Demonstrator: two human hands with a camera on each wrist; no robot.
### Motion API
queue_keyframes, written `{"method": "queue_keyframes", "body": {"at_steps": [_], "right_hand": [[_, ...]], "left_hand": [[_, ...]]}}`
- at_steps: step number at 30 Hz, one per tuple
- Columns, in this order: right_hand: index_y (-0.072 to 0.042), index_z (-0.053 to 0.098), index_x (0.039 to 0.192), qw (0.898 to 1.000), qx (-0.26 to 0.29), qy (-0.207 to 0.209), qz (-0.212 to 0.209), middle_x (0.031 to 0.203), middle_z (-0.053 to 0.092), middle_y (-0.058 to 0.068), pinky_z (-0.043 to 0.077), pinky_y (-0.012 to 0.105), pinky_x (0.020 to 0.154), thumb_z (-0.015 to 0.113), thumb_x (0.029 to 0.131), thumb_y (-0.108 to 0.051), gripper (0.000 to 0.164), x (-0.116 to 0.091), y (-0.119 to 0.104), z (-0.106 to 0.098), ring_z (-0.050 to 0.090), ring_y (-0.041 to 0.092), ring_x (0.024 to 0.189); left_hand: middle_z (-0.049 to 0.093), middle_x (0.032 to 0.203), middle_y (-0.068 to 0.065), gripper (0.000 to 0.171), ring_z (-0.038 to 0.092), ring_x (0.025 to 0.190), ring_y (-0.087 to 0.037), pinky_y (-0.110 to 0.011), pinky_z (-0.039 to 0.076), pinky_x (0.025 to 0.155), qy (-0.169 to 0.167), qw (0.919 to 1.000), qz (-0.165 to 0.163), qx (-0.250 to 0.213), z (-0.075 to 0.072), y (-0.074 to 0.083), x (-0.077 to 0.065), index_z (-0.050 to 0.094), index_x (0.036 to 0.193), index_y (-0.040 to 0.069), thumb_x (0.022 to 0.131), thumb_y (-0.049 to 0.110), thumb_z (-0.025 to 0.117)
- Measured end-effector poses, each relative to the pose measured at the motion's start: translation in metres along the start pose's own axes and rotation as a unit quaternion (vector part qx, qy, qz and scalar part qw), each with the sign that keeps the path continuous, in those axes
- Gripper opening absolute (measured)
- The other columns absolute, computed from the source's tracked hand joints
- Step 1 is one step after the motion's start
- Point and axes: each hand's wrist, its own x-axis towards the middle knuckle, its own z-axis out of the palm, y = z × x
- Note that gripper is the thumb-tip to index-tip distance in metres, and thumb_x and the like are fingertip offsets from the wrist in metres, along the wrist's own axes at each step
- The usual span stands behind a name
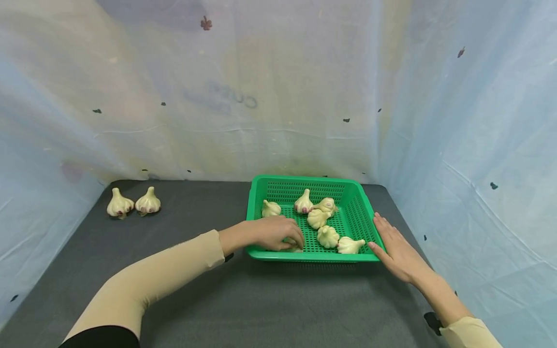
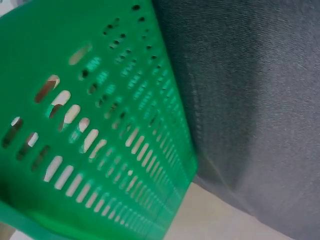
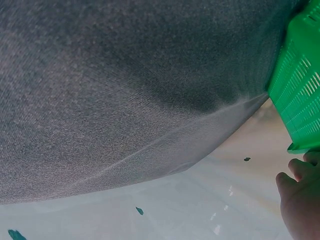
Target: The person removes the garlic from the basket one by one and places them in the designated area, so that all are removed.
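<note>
Cream garlic bulb (image 1: 294, 249), mostly hidden, low in the near left part of a green perforated plastic basket (image 1: 304, 257); left hand (image 1: 275, 233) over it, fingers curled round it, as far as shows. Six more whole, pale bulbs (image 1: 328, 237) lie loose in the basket, most toward its middle and right. Right hand (image 1: 398, 251) rests at the basket's right rim, fingers straight and close together, thumb apart, gripping nothing. Well off to the left, two purple-tinged bulbs (image 1: 148, 201) sit side by side on the dark grey cloth-covered table (image 1: 196, 295); whitish plastic sheeting (image 1: 278, 87) beyond. Judged by layout, work partway: two bulbs outside, seven inside counting the held one, not all gathered in one place. Which way bulbs are passing, cannot tell.
</note>
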Motion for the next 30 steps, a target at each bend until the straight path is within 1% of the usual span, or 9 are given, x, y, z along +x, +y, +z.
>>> {"method": "queue_keyframes", "body": {"at_steps": [5, 10, 13, 16, 20, 22, 24, 28, 30], "right_hand": [[-0.002, 0.013, 0.166, 1.000, 0.000, 0.001, -0.002, 0.172, 0.014, 0.022, 0.015, 0.059, 0.125, 0.049, 0.111, -0.037, 0.075, 0.000, 0.000, 0.000, 0.016, 0.046, 0.156], [-0.002, 0.013, 0.166, 1.000, 0.001, 0.002, -0.004, 0.172, 0.014, 0.022, 0.016, 0.062, 0.124, 0.049, 0.111, -0.036, 0.074, 0.000, 0.001, -0.001, 0.017, 0.046, 0.156], [-0.002, 0.013, 0.166, 1.000, 0.003, 0.002, -0.004, 0.172, 0.014, 0.022, 0.016, 0.060, 0.125, 0.049, 0.111, -0.036, 0.074, 0.000, 0.002, 0.000, 0.016, 0.046, 0.156], [-0.002, 0.013, 0.166, 1.000, 0.002, 0.002, -0.004, 0.172, 0.014, 0.022, 0.016, 0.061, 0.124, 0.049, 0.111, -0.036, 0.074, 0.000, 0.001, 0.000, 0.016, 0.045, 0.157], [-0.001, 0.014, 0.166, 1.000, 0.003, 0.003, -0.005, 0.172, 0.015, 0.022, 0.016, 0.060, 0.125, 0.049, 0.111, -0.036, 0.074, 0.000, 0.000, 0.000, 0.017, 0.046, 0.156], [-0.001, 0.013, 0.166, 1.000, 0.005, 0.003, -0.004, 0.172, 0.015, 0.022, 0.014, 0.058, 0.126, 0.049, 0.111, -0.036, 0.074, 0.000, 0.000, -0.001, 0.017, 0.046, 0.156], [-0.001, 0.013, 0.166, 1.000, 0.006, 0.002, -0.003, 0.172, 0.014, 0.022, 0.012, 0.056, 0.127, 0.049, 0.111, -0.036, 0.074, -0.001, -0.001, -0.001, 0.016, 0.045, 0.156], [-0.001, 0.013, 0.166, 1.000, 0.007, 0.003, -0.004, 0.171, 0.015, 0.022, 0.014, 0.058, 0.126, 0.049, 0.111, -0.036, 0.074, 0.000, -0.001, -0.001, 0.015, 0.044, 0.157], [-0.001, 0.013, 0.166, 1.000, 0.007, 0.004, -0.005, 0.171, 0.015, 0.022, 0.014, 0.058, 0.126, 0.049, 0.111, -0.036, 0.074, 0.000, -0.001, -0.001, 0.015, 0.044, 0.157]], "left_hand": [[0.068, 0.135, 0.009, 0.031, 0.058, 0.129, -0.014, -0.032, 0.051, 0.103, -0.013, 0.9995, -0.029, -0.001, 0.000, -0.005, -0.001, 0.073, 0.131, 0.025, 0.104, 0.012, 0.065], [0.067, 0.136, 0.004, 0.034, 0.059, 0.129, -0.017, -0.034, 0.052, 0.102, -0.011, 0.9990, -0.043, 0.012, -0.002, -0.007, -0.002, 0.072, 0.134, 0.021, 0.103, 0.009, 0.066], [0.067, 0.136, 0.002, 0.034, 0.062, 0.125, -0.018, -0.032, 0.054, 0.098, -0.006, 0.9987, -0.046, 0.022, -0.002, -0.008, -0.001, 0.070, 0.136, 0.019, 0.103, 0.011, 0.067], [0.067, 0.135, 0.001, 0.034, 0.065, 0.120, -0.017, -0.029, 0.055, 0.093, 0.001, 0.9986, -0.042, 0.032, -0.002, -0.009, 0.000, 0.070, 0.137, 0.019, 0.102, 0.017, 0.069], [0.065, 0.136, 0.000, 0.037, 0.066, 0.115, -0.016, -0.027, 0.056, 0.088, 0.003, 0.9974, -0.040, 0.060, -0.003, -0.010, 0.000, 0.070, 0.137, 0.021, 0.100, 0.025, 0.072], [0.063, 0.138, 0.000, 0.039, 0.066, 0.116, -0.017, -0.028, 0.057, 0.087, -0.002, 0.9964, -0.047, 0.071, -0.002, -0.011, 0.000, 0.069, 0.138, 0.021, 0.100, 0.027, 0.071], [0.061, 0.142, 0.000, 0.040, 0.064, 0.119, -0.018, -0.029, 0.057, 0.086, -0.014, 0.9950, -0.058, 0.080, -0.002, -0.011, 0.001, 0.067, 0.142, 0.022, 0.102, 0.026, 0.070], [0.057, 0.146, 0.001, 0.047, 0.061, 0.123, -0.019, -0.030, 0.057, 0.085, -0.035, 0.9913, -0.077, 0.100, 0.000, -0.011, 0.002, 0.062, 0.147, 0.025, 0.101, 0.027, 0.071], [0.056, 0.147, 0.002, 0.048, 0.061, 0.124, -0.020, -0.031, 0.057, 0.087, -0.037, 0.9901, -0.081, 0.108, 0.000, -0.011, 0.002, 0.061, 0.148, 0.026, 0.101, 0.027, 0.072]]}}
